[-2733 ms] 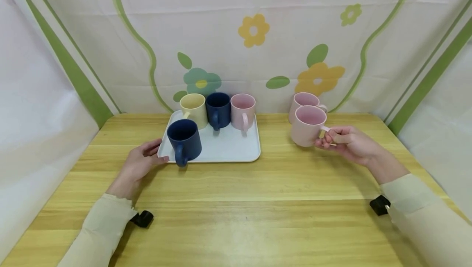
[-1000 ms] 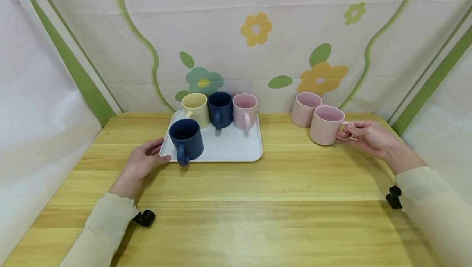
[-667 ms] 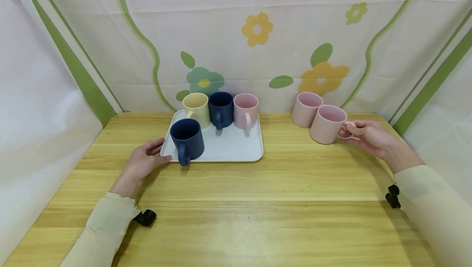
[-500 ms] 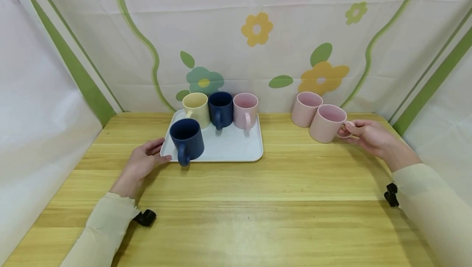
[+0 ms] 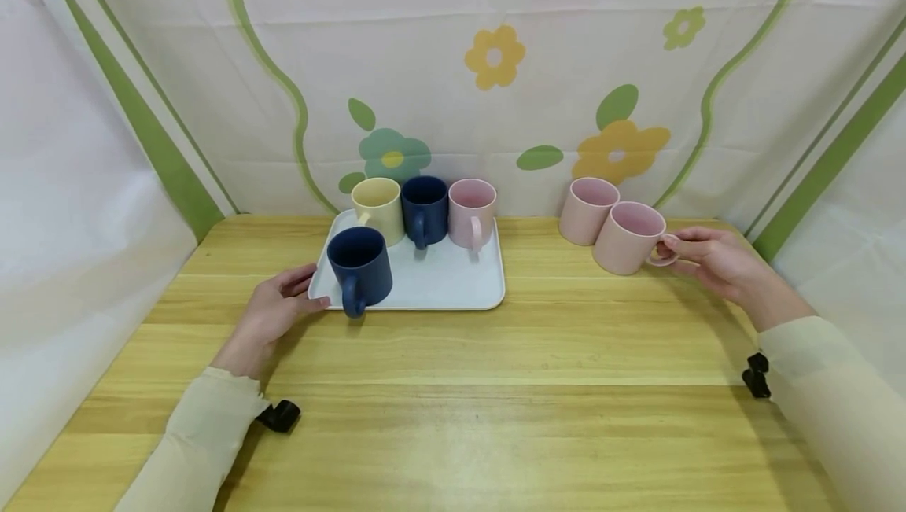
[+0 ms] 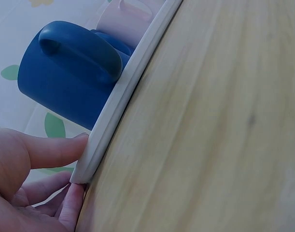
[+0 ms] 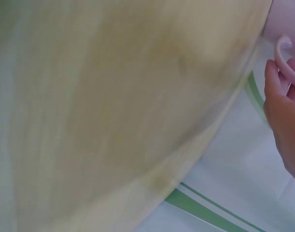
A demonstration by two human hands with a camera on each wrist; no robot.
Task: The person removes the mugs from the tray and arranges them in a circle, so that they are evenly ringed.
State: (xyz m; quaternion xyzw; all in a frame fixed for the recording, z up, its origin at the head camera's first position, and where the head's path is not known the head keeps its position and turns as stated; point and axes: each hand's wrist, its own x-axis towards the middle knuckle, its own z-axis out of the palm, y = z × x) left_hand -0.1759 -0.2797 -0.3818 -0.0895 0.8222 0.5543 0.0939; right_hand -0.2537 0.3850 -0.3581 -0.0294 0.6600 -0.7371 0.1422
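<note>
My left hand (image 5: pixel 272 309) holds the near left corner of a white tray (image 5: pixel 453 280); in the left wrist view its thumb lies against the rim and fingers reach the underside. On the tray's near left stands a navy mug (image 5: pixel 368 276). Behind it are a yellow mug (image 5: pixel 385 221), another navy mug (image 5: pixel 430 221) and a pink mug (image 5: pixel 463 221). My right hand (image 5: pixel 722 264) is at the handle of a second pink mug (image 5: pixel 623 244), thumb and a finger about its upper part. That mug stands upright on the table, close beside a third pink mug (image 5: pixel 583 217).
The wooden table (image 5: pixel 453 394) stretches from the tray toward me. A white curtain (image 5: pixel 418 48) with flower prints closes off the back, right behind the mugs, and white cloth (image 5: pixel 71 182) hangs at the sides.
The second pink mug has moved right, from in front of the third pink mug to beside it, with my right hand at its handle. My left hand stays at the tray's corner.
</note>
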